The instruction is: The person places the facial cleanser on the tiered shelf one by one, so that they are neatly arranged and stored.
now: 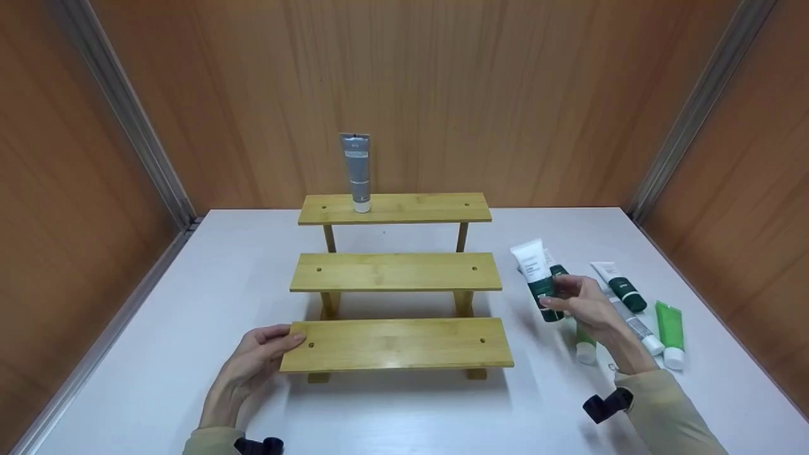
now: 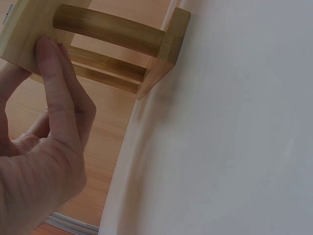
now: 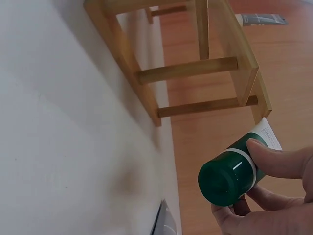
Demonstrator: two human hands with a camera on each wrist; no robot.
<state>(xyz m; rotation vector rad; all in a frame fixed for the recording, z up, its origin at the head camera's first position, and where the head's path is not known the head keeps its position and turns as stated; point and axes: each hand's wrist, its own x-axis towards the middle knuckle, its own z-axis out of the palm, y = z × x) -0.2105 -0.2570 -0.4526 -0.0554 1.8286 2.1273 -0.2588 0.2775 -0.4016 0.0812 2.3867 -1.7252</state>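
A three-tier bamboo stand (image 1: pixel 398 344) faces me in the head view. My left hand (image 1: pixel 249 360) grips the left end of its lowest board, thumb on top; the left wrist view shows fingers (image 2: pixel 56 93) under the board. In my right hand (image 1: pixel 588 309) is a white and dark green squeeze tube (image 1: pixel 536 272), pinched near its cap and raised to the right of the stand. Its round green cap (image 3: pixel 220 181) faces the right wrist camera. On the top board a grey tube (image 1: pixel 358 167) stands upright on its white cap, left of the middle.
Several tubes lie on the white table (image 1: pixel 158 354) at the right: a white and dark green tube (image 1: pixel 622 287), a grey tube (image 1: pixel 641 328) and a bright green tube (image 1: pixel 671 328). Another green tube (image 1: pixel 586 347) is partly hidden by my right hand. Wooden walls (image 1: pixel 404 95) enclose the table.
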